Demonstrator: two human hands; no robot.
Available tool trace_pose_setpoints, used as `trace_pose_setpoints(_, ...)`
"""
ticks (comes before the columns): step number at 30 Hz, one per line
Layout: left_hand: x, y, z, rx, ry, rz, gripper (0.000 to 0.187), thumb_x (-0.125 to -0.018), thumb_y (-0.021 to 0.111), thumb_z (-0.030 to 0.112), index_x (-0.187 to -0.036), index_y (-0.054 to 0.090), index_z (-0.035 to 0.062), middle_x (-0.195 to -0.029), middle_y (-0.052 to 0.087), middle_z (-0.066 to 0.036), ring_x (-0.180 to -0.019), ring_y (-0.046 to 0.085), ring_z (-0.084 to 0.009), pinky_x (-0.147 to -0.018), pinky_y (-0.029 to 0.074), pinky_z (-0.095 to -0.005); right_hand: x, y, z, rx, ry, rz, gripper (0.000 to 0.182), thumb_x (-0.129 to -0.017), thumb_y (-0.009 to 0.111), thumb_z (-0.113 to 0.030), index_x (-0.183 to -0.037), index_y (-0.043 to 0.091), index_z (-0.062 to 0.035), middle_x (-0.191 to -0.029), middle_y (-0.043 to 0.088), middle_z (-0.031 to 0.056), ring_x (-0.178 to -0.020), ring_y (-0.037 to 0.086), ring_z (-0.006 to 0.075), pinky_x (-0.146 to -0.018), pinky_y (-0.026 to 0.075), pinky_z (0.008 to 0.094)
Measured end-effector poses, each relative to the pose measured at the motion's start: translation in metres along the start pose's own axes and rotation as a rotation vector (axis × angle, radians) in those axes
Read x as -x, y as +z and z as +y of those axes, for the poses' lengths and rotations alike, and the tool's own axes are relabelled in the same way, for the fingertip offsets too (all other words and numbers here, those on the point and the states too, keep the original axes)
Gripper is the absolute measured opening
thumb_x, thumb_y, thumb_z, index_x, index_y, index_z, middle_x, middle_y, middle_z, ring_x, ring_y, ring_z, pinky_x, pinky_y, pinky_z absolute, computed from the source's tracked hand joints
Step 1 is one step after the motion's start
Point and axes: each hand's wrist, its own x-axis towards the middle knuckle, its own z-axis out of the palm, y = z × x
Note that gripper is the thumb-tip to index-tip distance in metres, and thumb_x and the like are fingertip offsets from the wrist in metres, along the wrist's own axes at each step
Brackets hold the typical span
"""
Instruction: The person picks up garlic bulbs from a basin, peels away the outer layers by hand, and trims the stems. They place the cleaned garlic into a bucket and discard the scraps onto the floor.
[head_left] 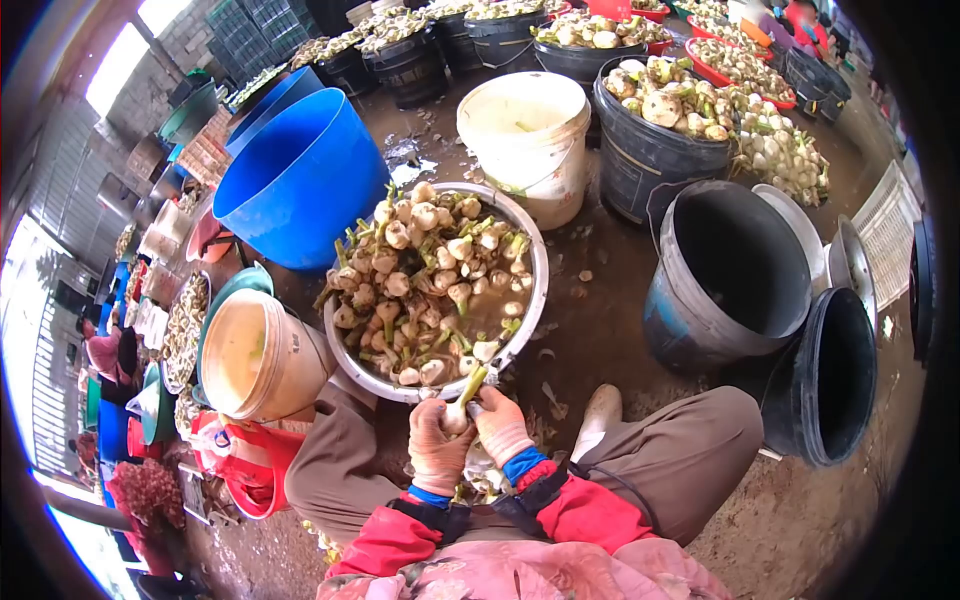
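Note:
My left hand (437, 450) is closed around a whitish garlic bulb (456, 416) with a short green stem. Close against it, my right hand (500, 424) pinches the same bulb near its stem; whether a small tool sits in those fingers is hidden. Just beyond both hands stands a round white-rimmed basin (541, 290), heaped with garlic bulbs (398, 282) that still carry roots and stems, with murky water at its right side. Peelings (480, 478) lie beneath my hands, between my legs.
Behind the basin are a blue tub (300, 180) and a white bucket (525, 135). A dark bucket full of garlic (645, 165) stands farther right, near two open dark buckets (690, 325). At left are a cream bucket (265, 360) and a red container (265, 470).

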Motion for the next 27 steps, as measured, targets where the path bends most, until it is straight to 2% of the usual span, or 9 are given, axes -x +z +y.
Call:
trace_pose_setpoints(5,-0.006,0.003,0.0,-0.021,0.18,-0.025,0.062,-0.06,0.083,0.014,-0.111,0.048,0.0107,-0.103,0.056,-0.01,-0.088,0.059,-0.0278,-0.073,0.05,-0.0347,-0.001,-0.01,-0.001,-0.057,0.003,0.064,0.028,-0.082,0.054,-0.002,-0.109,0.06,-0.0033,-0.099,0.066,0.013,-0.094,0.062,0.0194,-0.083,0.045,0.0291)
trace_pose_setpoints(8,-0.005,0.007,-0.039,1.201,-0.787,-0.361,0.053,-0.075,0.072,0.013,-0.121,0.046,0.0063,-0.105,0.059,-0.006,-0.084,0.061,-0.0204,-0.064,0.052,-0.029,0.001,-0.02,-0.007,-0.135,-0.081,-0.083,0.035,-0.08,0.053,0.004,-0.114,0.059,-0.0035,-0.107,0.064,0.0109,-0.101,0.059,0.0158,-0.088,0.043,0.0266)
trace_pose_setpoints(9,-0.018,-0.018,-0.007,1.546,-0.991,-0.337,0.041,-0.083,0.063,0.025,-0.118,0.049,0.0089,-0.104,0.061,-0.006,-0.084,0.062,-0.0231,-0.06,0.051,-0.0275,0.003,-0.02,-0.011,-0.135,-0.08,-0.09,0.035,-0.08,0.053,0.004,-0.114,0.059,-0.0035,-0.107,0.064,0.0109,-0.101,0.059,0.0158,-0.088,0.043,0.0266)
trace_pose_setpoints(11,-0.019,-0.026,-0.004,1.613,-1.103,-0.351,0.041,-0.086,0.057,0.037,-0.118,0.05,0.0109,-0.107,0.059,-0.005,-0.087,0.06,-0.0207,-0.059,0.046,-0.0245,0.008,-0.019,-0.016,-0.023,-0.332,-0.149,0.035,-0.082,0.052,0.005,-0.116,0.058,-0.0013,-0.106,0.063,0.008,-0.103,0.056,0.0142,-0.091,0.041,0.0258)
trace_pose_setpoints(17,-0.013,-0.02,-0.012,1.498,-0.995,-0.379,0.044,-0.085,0.06,0.038,-0.117,0.051,0.0097,-0.106,0.062,-0.004,-0.081,0.062,-0.0222,-0.056,0.047,-0.0241,0.009,-0.016,-0.017,-0.373,-0.255,-0.262,0.038,-0.086,0.051,-0.001,-0.124,0.051,0.0015,-0.113,0.06,0.006,-0.104,0.056,0.0154,-0.091,0.042,0.0261)
trace_pose_setpoints(19,-0.011,-0.014,-0.007,1.186,-0.751,-0.473,0.053,-0.083,0.064,0.037,-0.124,0.048,0.008,-0.103,0.06,-0.004,-0.078,0.06,-0.0181,-0.06,0.047,-0.0241,0.015,-0.017,-0.03,-0.345,0.141,-0.19,0.034,-0.087,0.051,-0.001,-0.12,0.054,0.0002,-0.11,0.061,0.0059,-0.1,0.056,0.0132,-0.087,0.043,0.0243)
trace_pose_setpoints(21,-0.005,-0.001,-0.006,0.579,-0.178,-0.101,0.069,-0.079,0.069,0.04,-0.131,0.041,0.0051,-0.101,0.058,-0.003,-0.076,0.056,-0.0107,-0.059,0.045,-0.0213,0.016,-0.014,-0.03,-0.485,0.183,-0.167,0.031,-0.086,0.052,-0.002,-0.116,0.056,0.0,-0.108,0.061,0.0058,-0.096,0.056,0.0114,-0.083,0.045,0.0234)
trace_pose_setpoints(22,-0.009,0.003,-0.01,0.655,-0.139,-0.076,0.081,-0.076,0.071,0.044,-0.136,0.035,0.0023,-0.094,0.059,-0.003,-0.068,0.052,-0.0065,-0.052,0.042,-0.019,0.017,-0.013,-0.031,-0.504,0.146,-0.159,0.03,-0.086,0.052,-0.002,-0.116,0.056,0.0002,-0.108,0.061,0.0058,-0.095,0.057,0.0118,-0.082,0.045,0.0236)
trace_pose_setpoints(27,-0.029,-0.013,0.002,1.092,-0.555,-0.175,0.075,-0.079,0.061,0.058,-0.127,0.046,0.0025,-0.075,0.062,-0.003,-0.048,0.05,-0.0081,-0.041,0.038,-0.0187,0.019,-0.018,-0.027,-0.363,-0.05,-0.183,0.029,-0.085,0.055,-0.004,-0.114,0.058,0.0006,-0.106,0.062,0.0052,-0.092,0.058,0.0123,-0.079,0.046,0.0237)
